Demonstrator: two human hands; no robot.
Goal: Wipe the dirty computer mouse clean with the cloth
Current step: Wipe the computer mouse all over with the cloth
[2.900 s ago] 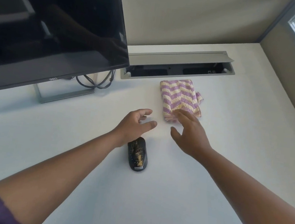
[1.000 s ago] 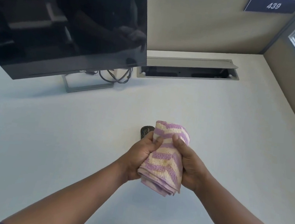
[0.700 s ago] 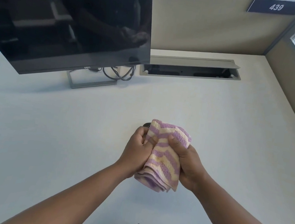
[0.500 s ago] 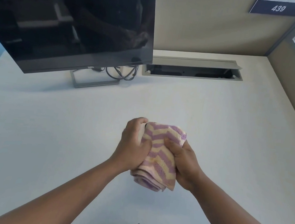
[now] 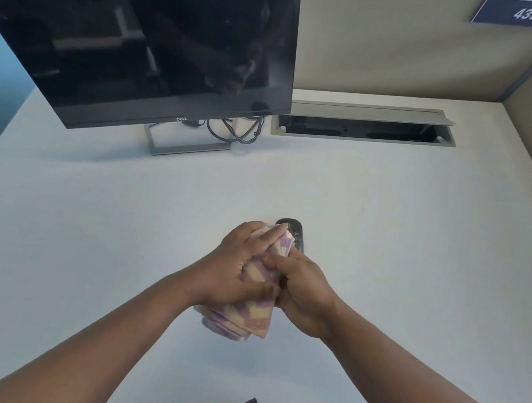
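Both hands are held together above the white desk (image 5: 404, 255). The black computer mouse (image 5: 294, 230), flecked with yellowish dirt, shows only its far end above the fingers. My right hand (image 5: 305, 289) is closed around the mouse's near part. My left hand (image 5: 235, 265) grips the purple-and-cream striped cloth (image 5: 249, 322) and presses its upper fold against the left side of the mouse. The cloth's lower folds hang below my left palm. Most of the mouse is hidden by cloth and fingers.
A dark Dell monitor (image 5: 145, 30) on a grey stand (image 5: 183, 150) fills the back left, with looped cables (image 5: 233, 130) beside it. An open grey cable tray (image 5: 364, 126) is set into the desk at the back. Beige partitions with a "439" sign (image 5: 525, 14) enclose the desk.
The cloth was lifted from the back of the desk and the mouse from the desk. Over the last second the cloth slid left and down across the mouse, uncovering its far end.
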